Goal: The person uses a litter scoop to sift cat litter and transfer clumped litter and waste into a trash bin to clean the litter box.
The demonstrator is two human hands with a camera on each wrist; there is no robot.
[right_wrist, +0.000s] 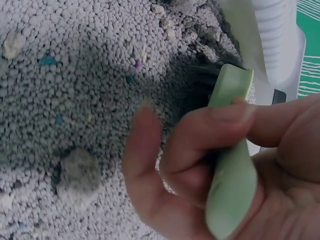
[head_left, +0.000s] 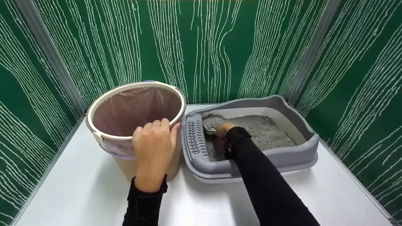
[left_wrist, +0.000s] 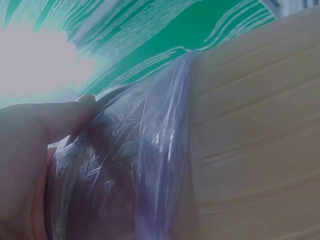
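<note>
My left hand (head_left: 154,147) grips the near rim of a beige trash bin (head_left: 122,166), fingers over the rim and thumb along its outer side. A thin plastic liner (left_wrist: 160,145) is folded down outside the bin's upper edge. Inside the grey litter box (head_left: 220,168), my right hand (head_left: 223,130) holds a light green litter scoop (right_wrist: 232,190) by its handle, fingers curled round it. The scoop's head lies in the cat litter (head_left: 263,128) near the slotted left end; part of it is hidden. Pale clumps (right_wrist: 80,172) lie in the litter close to the hand.
Bin and litter box stand side by side on a white table (head_left: 201,204), nearly touching. Green panels with white wavy lines (head_left: 201,50) enclose the back and both sides. The box's raised rim (head_left: 276,101) is highest at the back right.
</note>
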